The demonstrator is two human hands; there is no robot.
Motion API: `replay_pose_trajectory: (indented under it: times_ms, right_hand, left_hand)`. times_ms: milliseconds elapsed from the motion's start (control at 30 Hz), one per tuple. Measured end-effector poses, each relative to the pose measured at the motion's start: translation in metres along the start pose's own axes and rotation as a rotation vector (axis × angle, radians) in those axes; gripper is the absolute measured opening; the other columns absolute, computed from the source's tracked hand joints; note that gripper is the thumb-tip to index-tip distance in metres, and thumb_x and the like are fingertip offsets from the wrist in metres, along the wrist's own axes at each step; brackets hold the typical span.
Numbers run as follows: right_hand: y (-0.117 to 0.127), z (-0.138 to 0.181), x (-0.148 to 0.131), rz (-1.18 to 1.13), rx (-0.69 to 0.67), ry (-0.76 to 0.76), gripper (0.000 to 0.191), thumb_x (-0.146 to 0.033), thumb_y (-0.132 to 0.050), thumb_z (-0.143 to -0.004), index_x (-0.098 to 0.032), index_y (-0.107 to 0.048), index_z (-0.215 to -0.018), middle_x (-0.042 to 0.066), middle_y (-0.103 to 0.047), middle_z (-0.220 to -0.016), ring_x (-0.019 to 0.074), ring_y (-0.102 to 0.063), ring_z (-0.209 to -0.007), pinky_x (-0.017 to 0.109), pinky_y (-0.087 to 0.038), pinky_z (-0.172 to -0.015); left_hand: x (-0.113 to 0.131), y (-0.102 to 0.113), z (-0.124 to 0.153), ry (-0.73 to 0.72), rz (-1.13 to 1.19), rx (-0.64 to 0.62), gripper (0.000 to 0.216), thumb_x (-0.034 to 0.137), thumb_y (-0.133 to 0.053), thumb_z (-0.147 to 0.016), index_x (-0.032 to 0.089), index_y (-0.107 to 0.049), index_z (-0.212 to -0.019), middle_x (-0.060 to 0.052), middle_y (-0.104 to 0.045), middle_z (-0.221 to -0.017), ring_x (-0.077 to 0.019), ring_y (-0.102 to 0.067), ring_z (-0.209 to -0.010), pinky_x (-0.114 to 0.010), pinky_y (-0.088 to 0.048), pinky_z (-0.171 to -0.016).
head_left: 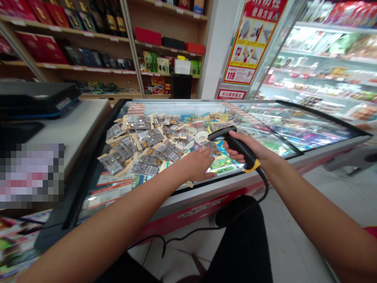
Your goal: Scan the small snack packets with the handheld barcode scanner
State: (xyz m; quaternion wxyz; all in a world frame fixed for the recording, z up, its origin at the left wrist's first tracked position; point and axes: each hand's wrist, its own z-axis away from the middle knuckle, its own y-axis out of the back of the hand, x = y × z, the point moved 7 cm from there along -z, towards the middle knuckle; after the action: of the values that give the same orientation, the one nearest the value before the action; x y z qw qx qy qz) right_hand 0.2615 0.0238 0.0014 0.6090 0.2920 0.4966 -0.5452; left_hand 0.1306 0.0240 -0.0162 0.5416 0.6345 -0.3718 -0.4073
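My right hand (250, 151) is wrapped round the handle of a black barcode scanner (232, 143) with a yellow band at its base; the scanner head points left over the glass lid of a chest freezer (224, 184). Its black cable hangs down toward the floor. My left hand (198, 164) lies palm down, fingers stretched flat, on the lid beside a heap of small grey and tan packets (141, 147) spread across the glass. It touches the packets at the heap's right edge and grips none that I can see.
A counter (79, 125) with a black device stands to the left of the freezer. Wooden shelves of boxed goods (88, 43) line the back wall. An open chiller cabinet (324, 59) runs along the right. Tiled floor lies to the right of my legs.
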Motion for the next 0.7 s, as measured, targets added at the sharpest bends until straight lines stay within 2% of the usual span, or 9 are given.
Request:
replay_pose_trajectory:
  times_ms: [100,200,267,367,433,500,600,700]
  right_hand:
    - [0.017,-0.003,-0.009,0.029,0.115,0.072,0.040,-0.057,-0.067,-0.086,-0.018,-0.061,-0.086,0.000,-0.054,-0.064,0.0076,-0.043,-0.043,0.019,-0.037,-0.036]
    - [0.052,-0.009,-0.027,0.198,0.375,0.179,0.032,-0.050,-0.068,-0.087,-0.019,-0.064,-0.095,0.004,-0.065,-0.077,0.0091,-0.048,-0.045,0.022,-0.041,-0.037]
    - [0.073,-0.016,-0.040,0.371,0.525,0.214,0.031,-0.047,-0.070,-0.086,-0.018,-0.066,-0.097,0.005,-0.066,-0.072,0.0110,-0.049,-0.045,0.024,-0.040,-0.037]
    - [0.092,-0.029,-0.053,0.556,0.634,0.216,0.031,-0.047,-0.075,-0.082,-0.018,-0.066,-0.090,0.002,-0.060,-0.059,0.0126,-0.048,-0.044,0.025,-0.037,-0.038]
    - [0.098,-0.040,-0.059,0.649,0.663,0.223,0.032,-0.048,-0.078,-0.080,-0.018,-0.066,-0.086,0.003,-0.061,-0.061,0.0130,-0.051,-0.047,0.025,-0.038,-0.041]
    - [0.098,-0.051,-0.062,0.734,0.658,0.231,0.034,-0.049,-0.078,-0.079,-0.018,-0.066,-0.085,0.004,-0.064,-0.066,0.0138,-0.054,-0.051,0.025,-0.040,-0.044]
    - [0.094,-0.068,-0.060,0.817,0.567,0.232,0.034,-0.050,-0.079,-0.077,-0.019,-0.066,-0.084,0.003,-0.065,-0.067,0.0155,-0.056,-0.054,0.026,-0.042,-0.049]
    - [0.086,-0.078,-0.059,0.893,0.467,0.269,0.033,-0.047,-0.082,-0.074,-0.019,-0.066,-0.082,0.002,-0.064,-0.063,0.0173,-0.057,-0.058,0.026,-0.043,-0.053]
  left_hand:
    - [-0.006,0.008,-0.001,0.073,-0.061,0.110,0.057,0.057,-0.046,-0.096,0.015,-0.057,-0.134,-0.019,-0.061,-0.133,-0.0334,-0.059,-0.119,-0.043,-0.045,-0.094]
    - [-0.016,0.010,0.002,0.162,-0.138,0.151,0.055,0.058,-0.044,-0.096,0.017,-0.062,-0.127,-0.019,-0.062,-0.125,-0.0358,-0.058,-0.113,-0.043,-0.044,-0.086]
    - [-0.020,0.006,0.005,0.171,-0.163,0.150,0.055,0.060,-0.044,-0.096,0.017,-0.065,-0.122,-0.020,-0.060,-0.126,-0.0363,-0.056,-0.114,-0.043,-0.043,-0.086]
    - [-0.021,0.001,0.007,0.116,-0.181,0.174,0.066,0.069,-0.044,-0.092,0.015,-0.064,-0.125,-0.020,-0.058,-0.128,-0.0365,-0.053,-0.117,-0.045,-0.040,-0.092]
    - [-0.024,-0.001,0.006,0.099,-0.197,0.190,0.066,0.069,-0.044,-0.092,0.016,-0.063,-0.125,-0.019,-0.059,-0.128,-0.0358,-0.053,-0.117,-0.046,-0.038,-0.094]
    - [-0.031,-0.001,0.004,0.117,-0.224,0.199,0.056,0.062,-0.046,-0.095,0.017,-0.063,-0.124,-0.018,-0.061,-0.125,-0.0344,-0.054,-0.115,-0.045,-0.038,-0.093]
    - [-0.048,0.003,-0.001,0.161,-0.269,0.219,0.041,0.049,-0.053,-0.096,0.017,-0.066,-0.117,-0.016,-0.063,-0.120,-0.0338,-0.055,-0.114,-0.044,-0.037,-0.094]
    - [-0.065,0.008,-0.001,0.214,-0.295,0.250,0.036,0.045,-0.056,-0.095,0.016,-0.068,-0.112,-0.017,-0.064,-0.119,-0.0356,-0.054,-0.117,-0.046,-0.036,-0.096]
